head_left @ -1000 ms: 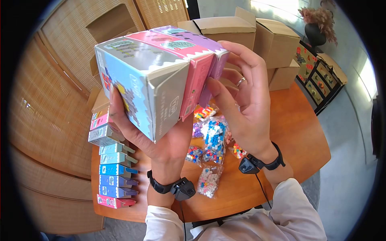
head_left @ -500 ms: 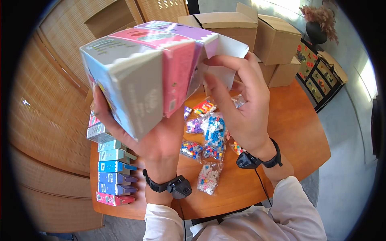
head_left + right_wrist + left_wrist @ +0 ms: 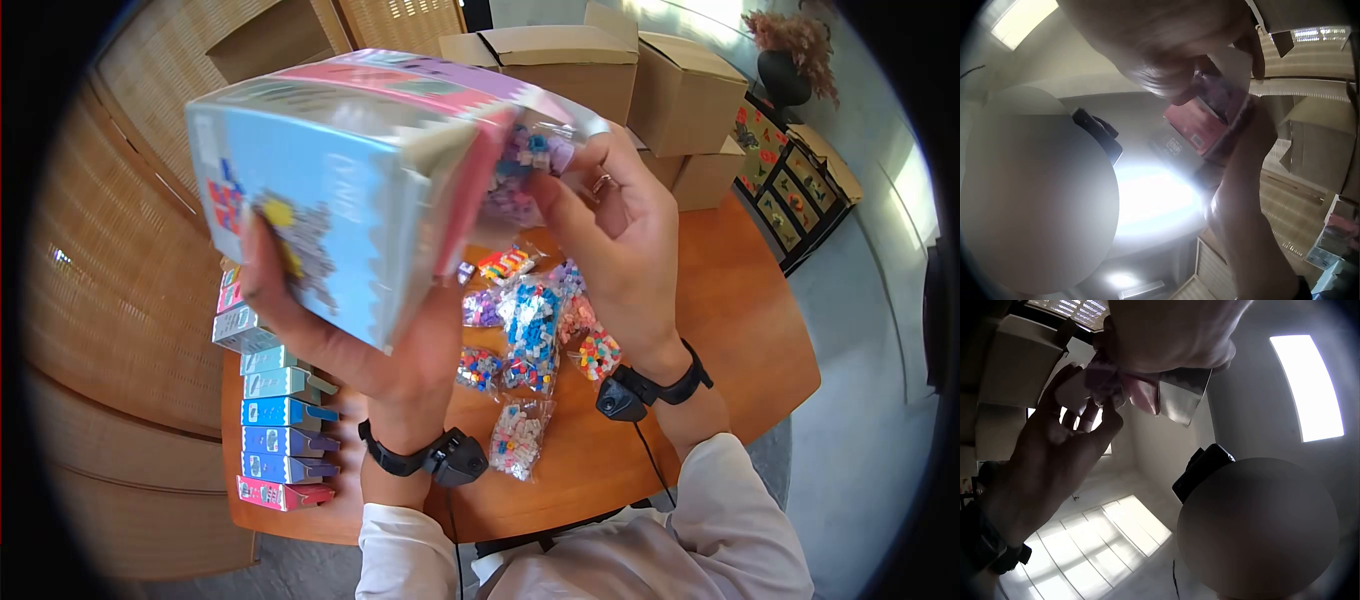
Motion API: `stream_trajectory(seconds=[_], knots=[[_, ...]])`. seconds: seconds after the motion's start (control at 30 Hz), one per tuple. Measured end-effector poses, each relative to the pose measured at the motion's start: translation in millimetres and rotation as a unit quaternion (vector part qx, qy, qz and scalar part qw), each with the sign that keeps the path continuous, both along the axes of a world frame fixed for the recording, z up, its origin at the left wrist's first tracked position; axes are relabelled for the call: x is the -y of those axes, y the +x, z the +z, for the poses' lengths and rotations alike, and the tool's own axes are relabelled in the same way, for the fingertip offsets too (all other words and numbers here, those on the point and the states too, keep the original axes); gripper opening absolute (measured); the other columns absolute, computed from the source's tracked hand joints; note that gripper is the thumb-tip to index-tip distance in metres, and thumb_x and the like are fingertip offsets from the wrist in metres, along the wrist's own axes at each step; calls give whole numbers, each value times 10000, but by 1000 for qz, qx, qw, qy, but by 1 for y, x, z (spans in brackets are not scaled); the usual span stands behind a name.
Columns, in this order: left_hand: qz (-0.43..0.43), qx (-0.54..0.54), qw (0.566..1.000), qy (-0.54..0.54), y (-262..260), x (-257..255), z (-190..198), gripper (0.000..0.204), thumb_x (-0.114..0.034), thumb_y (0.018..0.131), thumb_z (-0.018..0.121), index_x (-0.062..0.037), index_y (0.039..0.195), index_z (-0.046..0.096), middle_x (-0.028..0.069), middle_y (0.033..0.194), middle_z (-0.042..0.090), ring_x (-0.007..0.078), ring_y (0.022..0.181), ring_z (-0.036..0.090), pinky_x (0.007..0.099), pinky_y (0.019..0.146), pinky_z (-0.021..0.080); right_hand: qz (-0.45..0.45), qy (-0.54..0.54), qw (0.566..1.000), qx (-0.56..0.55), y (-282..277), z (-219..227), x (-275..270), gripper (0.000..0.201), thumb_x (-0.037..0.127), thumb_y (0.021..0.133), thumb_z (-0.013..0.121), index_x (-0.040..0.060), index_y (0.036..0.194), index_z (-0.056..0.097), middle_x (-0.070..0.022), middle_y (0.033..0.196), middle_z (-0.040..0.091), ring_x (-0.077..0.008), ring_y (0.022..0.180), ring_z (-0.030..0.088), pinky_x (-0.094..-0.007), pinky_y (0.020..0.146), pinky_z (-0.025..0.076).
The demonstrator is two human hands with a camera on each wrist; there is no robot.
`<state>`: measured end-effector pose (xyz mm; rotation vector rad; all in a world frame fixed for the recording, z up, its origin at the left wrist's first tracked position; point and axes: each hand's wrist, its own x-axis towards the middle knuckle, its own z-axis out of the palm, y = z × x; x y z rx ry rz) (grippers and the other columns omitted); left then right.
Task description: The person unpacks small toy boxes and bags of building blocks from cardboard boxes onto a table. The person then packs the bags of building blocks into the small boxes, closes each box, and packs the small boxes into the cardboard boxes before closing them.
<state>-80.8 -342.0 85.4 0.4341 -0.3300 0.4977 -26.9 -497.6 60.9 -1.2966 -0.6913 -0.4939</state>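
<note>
My left hand (image 3: pixel 350 340) grips a row of three small boxes side by side: a grey and light-blue one (image 3: pixel 360 190), a pink one (image 3: pixel 480 170) and a purple one (image 3: pixel 455 72). The purple box's end is open, its flap raised. At that end my right hand (image 3: pixel 625 250) pinches a clear bag of purple and blue pieces (image 3: pixel 520 175), which sticks out of the opening. In the right wrist view, the pink box (image 3: pixel 1196 125) lies beside the purple bag (image 3: pixel 1219 94).
Clear bags of coloured pieces (image 3: pixel 530 330) lie mid-table (image 3: pixel 720 330). A column of small coloured boxes (image 3: pixel 285 412) lines the table's left side. Large cardboard cartons (image 3: pixel 570 75) stand at the back, with a dark vase (image 3: pixel 785 80) at the back right.
The purple box's flap has come open and a bag of pieces now shows at its mouth, pinched by my right hand. The held boxes have shifted left and tilted.
</note>
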Motion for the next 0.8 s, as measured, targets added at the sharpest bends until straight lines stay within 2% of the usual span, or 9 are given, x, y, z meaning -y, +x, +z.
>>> stream_trajectory(seconds=[0.07, 0.2, 0.23, 0.4, 0.5, 0.57, 0.6, 0.7, 0.8], knots=[[49, 3, 999, 13, 2, -2, 6, 632, -493, 922, 642, -194, 1469, 535, 50, 1477, 555, 242, 1369, 516, 485, 1179, 387, 108, 96, 989, -42, -4, 7, 1, 160, 34, 952, 704, -26, 1071, 615, -74, 1214, 629, -113, 1081, 633, -246, 890, 546], [58, 45, 997, -36, 4, -15, 16, 596, -423, 916, 679, -128, 1424, 580, 77, 1479, 569, 262, 1399, 491, 513, 1225, 311, 203, 112, 958, -166, -4, 17, 25, 171, 115, 1012, 621, -27, 1097, 578, -128, 1103, 701, -188, 944, 725, -368, 826, 646], [94, 44, 994, -23, 3, -17, 18, 596, -423, 920, 676, -126, 1427, 577, 80, 1484, 564, 271, 1409, 481, 535, 1227, 296, 195, 127, 959, -160, 1, 13, 29, 201, 150, 1024, 594, -33, 1105, 578, -135, 1068, 707, -234, 920, 746, -438, 779, 673], [161, 58, 985, 34, 5, -32, 20, 641, -421, 882, 668, -107, 1432, 568, 117, 1532, 506, 350, 1450, 417, 693, 1216, 177, 185, 70, 954, -227, 24, -9, 65, 210, 146, 1012, 614, -41, 1105, 593, -115, 997, 703, -226, 899, 745, -396, 766, 667], [179, 58, 982, 25, 6, -29, 23, 658, -422, 860, 655, -81, 1416, 570, 148, 1546, 478, 374, 1467, 386, 723, 1211, 128, 122, -88, 947, -285, 40, -49, 72, 210, 171, 1008, 629, -29, 1072, 615, -113, 987, 703, -230, 863, 742, -366, 741, 659], [193, 65, 979, 25, 5, -29, 23, 648, -419, 863, 646, -65, 1400, 572, 160, 1538, 480, 378, 1469, 380, 721, 1215, 115, 72, -271, 905, -321, 45, -71, 71, 211, 187, 989, 661, -7, 1070, 635, -121, 997, 720, -221, 856, 735, -366, 703, 629], [194, 65, 978, 24, 4, -29, 22, 648, -419, 863, 646, -65, 1400, 572, 160, 1538, 480, 378, 1469, 380, 721, 1215, 115, 73, -273, 904, -320, 46, -78, 70, 211, 187, 989, 661, -7, 1070, 635, -121, 997, 720, -221, 856, 735, -366, 703, 629], [147, 75, 986, 14, 0, -28, 21, 633, -422, 875, 644, -74, 1399, 576, 162, 1530, 485, 387, 1456, 391, 731, 1209, 118, -246, -491, 836, -11, 50, -106, 71, 230, 181, 944, 710, 28, 1101, 640, -118, 900, 728, -221, 803, 730, -423, 691, 568], [136, 75, 988, 13, 1, -23, 22, 611, -431, 898, 638, -96, 1405, 579, 136, 1518, 505, 349, 1433, 428, 676, 1215, 200, -314, -433, 842, 74, 38, -78, 59, 213, 151, 959, 705, 22, 1115, 638, -90, 899, 716, -167, 821, 722, -349, 699, 560]])
